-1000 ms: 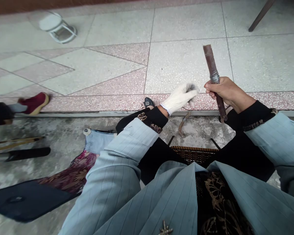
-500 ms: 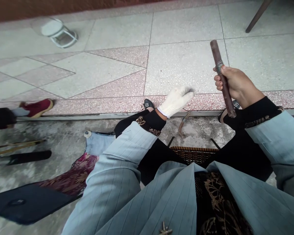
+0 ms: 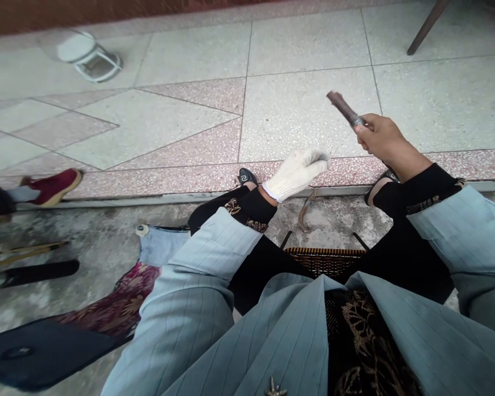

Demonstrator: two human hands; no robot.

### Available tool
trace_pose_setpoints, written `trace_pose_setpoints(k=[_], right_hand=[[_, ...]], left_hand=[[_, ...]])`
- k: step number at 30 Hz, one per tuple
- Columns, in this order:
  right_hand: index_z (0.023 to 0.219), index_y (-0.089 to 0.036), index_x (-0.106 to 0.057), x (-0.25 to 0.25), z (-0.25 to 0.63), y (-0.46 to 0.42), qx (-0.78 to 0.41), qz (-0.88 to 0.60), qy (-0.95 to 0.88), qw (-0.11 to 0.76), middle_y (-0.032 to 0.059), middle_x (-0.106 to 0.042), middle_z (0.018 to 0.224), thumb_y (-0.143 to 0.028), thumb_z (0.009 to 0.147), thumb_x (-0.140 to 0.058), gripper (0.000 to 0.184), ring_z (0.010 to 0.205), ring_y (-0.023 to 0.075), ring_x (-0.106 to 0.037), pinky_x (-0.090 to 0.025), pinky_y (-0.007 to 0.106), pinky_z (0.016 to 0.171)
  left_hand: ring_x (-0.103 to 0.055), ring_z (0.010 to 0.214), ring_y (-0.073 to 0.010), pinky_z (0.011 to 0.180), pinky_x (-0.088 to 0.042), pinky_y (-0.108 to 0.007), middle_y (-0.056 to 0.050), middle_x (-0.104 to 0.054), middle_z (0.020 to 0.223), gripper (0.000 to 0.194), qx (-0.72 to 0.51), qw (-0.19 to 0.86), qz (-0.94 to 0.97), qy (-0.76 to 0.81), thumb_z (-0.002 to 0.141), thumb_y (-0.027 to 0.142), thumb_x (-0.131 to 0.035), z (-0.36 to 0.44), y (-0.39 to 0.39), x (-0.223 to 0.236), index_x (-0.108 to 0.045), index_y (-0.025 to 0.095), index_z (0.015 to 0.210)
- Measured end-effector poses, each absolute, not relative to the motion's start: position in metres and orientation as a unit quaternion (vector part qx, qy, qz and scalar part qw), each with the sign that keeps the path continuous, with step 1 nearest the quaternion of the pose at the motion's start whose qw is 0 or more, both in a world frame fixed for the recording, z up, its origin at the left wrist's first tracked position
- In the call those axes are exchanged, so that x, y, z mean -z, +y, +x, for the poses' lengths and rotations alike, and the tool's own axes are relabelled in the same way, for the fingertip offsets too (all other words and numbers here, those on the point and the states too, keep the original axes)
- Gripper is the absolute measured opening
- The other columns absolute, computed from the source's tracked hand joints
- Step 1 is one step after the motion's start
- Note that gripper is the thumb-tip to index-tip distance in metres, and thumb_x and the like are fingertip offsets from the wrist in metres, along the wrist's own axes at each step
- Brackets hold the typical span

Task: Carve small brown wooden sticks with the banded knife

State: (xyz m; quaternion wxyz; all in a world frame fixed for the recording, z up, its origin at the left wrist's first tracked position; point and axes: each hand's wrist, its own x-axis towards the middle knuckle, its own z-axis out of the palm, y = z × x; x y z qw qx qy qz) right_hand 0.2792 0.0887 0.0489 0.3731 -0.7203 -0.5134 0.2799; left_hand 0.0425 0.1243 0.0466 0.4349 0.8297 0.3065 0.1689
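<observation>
My right hand (image 3: 381, 137) is bare and closed round a short brown stick (image 3: 341, 104) with silvery wire (image 3: 357, 120) wound about it. The stick tilts up to the left, and its lower part is hidden behind my fingers. In a white knitted glove, my left hand (image 3: 299, 170) is pinched closed, apart from the stick and to its left. A faint thin strand runs between the coil and the gloved fingertips. A curved brown piece (image 3: 304, 213) lies on the rough ground below the glove.
A woven seat (image 3: 324, 259) is between my legs. Dark blue and flowered cloth (image 3: 119, 297) lies on the left, near a black-handled tool (image 3: 45, 271). Another person's red shoe (image 3: 58, 187) rests on the tiled step. Farther back are a white stool (image 3: 94, 58) and a dark furniture leg (image 3: 427, 27).
My right hand has turned the stick, so its upper end has swung left and down. The gloved hand stays nearly in place. The view has shifted slightly.
</observation>
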Motion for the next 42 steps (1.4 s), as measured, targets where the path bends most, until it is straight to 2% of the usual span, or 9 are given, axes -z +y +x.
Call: trace_pose_setpoints(k=[4, 10, 17, 22, 26, 28, 33, 37, 42], right_hand=[[0.082, -0.021, -0.063, -0.043, 0.284, 0.09, -0.193, -0.722, -0.578, 0.329, 0.0024, -0.056, 0.068, -0.031, 0.082, -0.075, 0.016, 0.065, 0.0184, -0.055, -0.042, 0.032, 0.058], [0.084, -0.023, -0.054, -0.054, 0.273, 0.089, -0.413, -0.656, -0.434, 0.459, 0.0061, -0.065, 0.082, -0.056, 0.093, -0.059, 0.035, 0.056, 0.0128, -0.05, -0.039, 0.028, 0.047], [0.089, -0.025, -0.053, -0.062, 0.258, 0.087, -0.426, -0.624, -0.423, 0.501, 0.0062, -0.062, 0.079, -0.08, 0.088, -0.049, 0.055, 0.068, 0.0184, -0.059, -0.043, 0.03, 0.051], [0.093, -0.027, -0.056, -0.069, 0.255, 0.084, -0.405, -0.629, -0.439, 0.497, 0.0046, -0.059, 0.075, -0.087, 0.083, -0.046, 0.062, 0.068, 0.0195, -0.06, -0.044, 0.031, 0.051], [0.097, -0.028, -0.057, -0.076, 0.248, 0.077, -0.41, -0.607, -0.477, 0.485, 0.0026, -0.06, 0.073, -0.084, 0.084, -0.05, 0.059, 0.065, 0.0179, -0.058, -0.045, 0.03, 0.052], [0.097, -0.027, -0.056, -0.078, 0.244, 0.075, -0.432, -0.596, -0.478, 0.478, 0.0017, -0.059, 0.073, -0.081, 0.086, -0.053, 0.055, 0.064, 0.0165, -0.057, -0.044, 0.029, 0.052], [0.096, -0.026, -0.052, -0.079, 0.234, 0.072, -0.504, -0.528, -0.487, 0.48, -0.0007, -0.055, 0.072, -0.074, 0.088, -0.06, 0.049, 0.061, 0.0137, -0.053, -0.042, 0.025, 0.05], [0.096, -0.025, -0.052, -0.077, 0.233, 0.072, -0.554, -0.451, -0.499, 0.491, -0.0019, -0.052, 0.071, -0.071, 0.084, -0.067, 0.05, 0.059, 0.0122, -0.05, -0.04, 0.024, 0.047], [0.097, -0.025, -0.052, -0.075, 0.235, 0.07, -0.572, -0.434, -0.499, 0.485, -0.0023, -0.052, 0.072, -0.069, 0.084, -0.069, 0.049, 0.059, 0.0118, -0.05, -0.04, 0.024, 0.047]], left_hand=[[-0.065, 0.087, -0.0178, 0.082, -0.046, -0.032, -0.005, -0.074, 0.094, 0.028, -0.15, 0.324, 0.885, 0.3, 0.093, 0.03, -0.049, 0.04, 0.123, -0.051, -0.072, 0.018, 0.104], [-0.058, 0.066, -0.0183, 0.064, -0.037, -0.032, -0.007, -0.068, 0.077, 0.034, -0.159, 0.092, 0.943, 0.278, 0.099, 0.032, -0.04, 0.039, 0.119, -0.039, -0.071, 0.02, 0.109], [-0.058, 0.065, -0.022, 0.061, -0.035, -0.035, -0.01, -0.064, 0.073, 0.037, -0.11, 0.058, 0.959, 0.255, 0.097, 0.022, -0.035, 0.05, 0.105, -0.038, -0.069, 0.019, 0.109], [-0.066, 0.079, -0.0246, 0.076, -0.048, -0.04, -0.011, -0.072, 0.084, 0.036, -0.111, 0.177, 0.928, 0.307, 0.097, 0.029, -0.039, 0.054, 0.113, -0.031, -0.07, 0.019, 0.112], [-0.066, 0.117, -0.0233, 0.102, -0.049, -0.039, -0.011, -0.069, 0.132, 0.042, -0.114, 0.509, 0.819, 0.238, 0.089, 0.029, -0.057, 0.052, 0.13, -0.028, -0.064, 0.021, 0.13], [-0.065, 0.123, -0.0234, 0.106, -0.048, -0.039, -0.013, -0.066, 0.138, 0.042, -0.155, 0.653, 0.708, 0.219, 0.09, 0.034, -0.06, 0.052, 0.134, -0.03, -0.065, 0.019, 0.128], [-0.073, 0.089, -0.0198, 0.089, -0.058, -0.038, -0.013, -0.075, 0.099, 0.036, -0.175, 0.805, 0.532, 0.197, 0.094, 0.046, -0.059, 0.056, 0.129, -0.032, -0.07, 0.013, 0.097], [-0.07, 0.07, -0.0144, 0.076, -0.059, -0.032, -0.006, -0.071, 0.077, 0.03, -0.18, 0.832, 0.5, 0.16, 0.087, 0.04, -0.072, 0.058, 0.126, -0.031, -0.07, 0.011, 0.092], [-0.068, 0.062, -0.0116, 0.07, -0.058, -0.029, -0.004, -0.069, 0.068, 0.026, -0.178, 0.813, 0.515, 0.203, 0.082, 0.033, -0.077, 0.055, 0.126, -0.03, -0.069, 0.01, 0.088]])
